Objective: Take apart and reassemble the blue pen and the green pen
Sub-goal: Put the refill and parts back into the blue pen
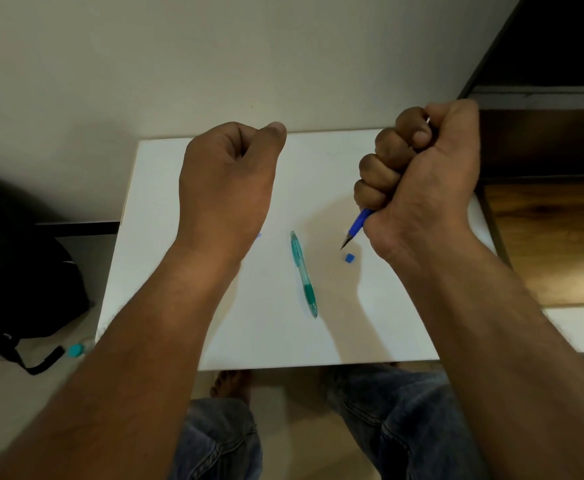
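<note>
The blue pen (pixel 356 228) is gripped in my right hand (pixel 418 178), which is closed in a fist around its barrel; only the tip end sticks out below, pointing down-left above the white table (pixel 166 188). A small blue piece (pixel 349 257) lies on the table just under that tip. The green pen (pixel 303 273) lies whole in the middle of the table, tip toward me. My left hand (pixel 228 181) hovers over the table's left half with fingers curled shut; whether it holds anything is hidden. A sliver of blue (pixel 258 237) peeks from under its wrist.
A black backpack (pixel 17 271) sits on the floor at the left, with a small teal object (pixel 76 350) beside its strap. A dark wooden shelf unit (pixel 547 216) stands at the right. My knees in jeans (pixel 398 420) are under the table's front edge.
</note>
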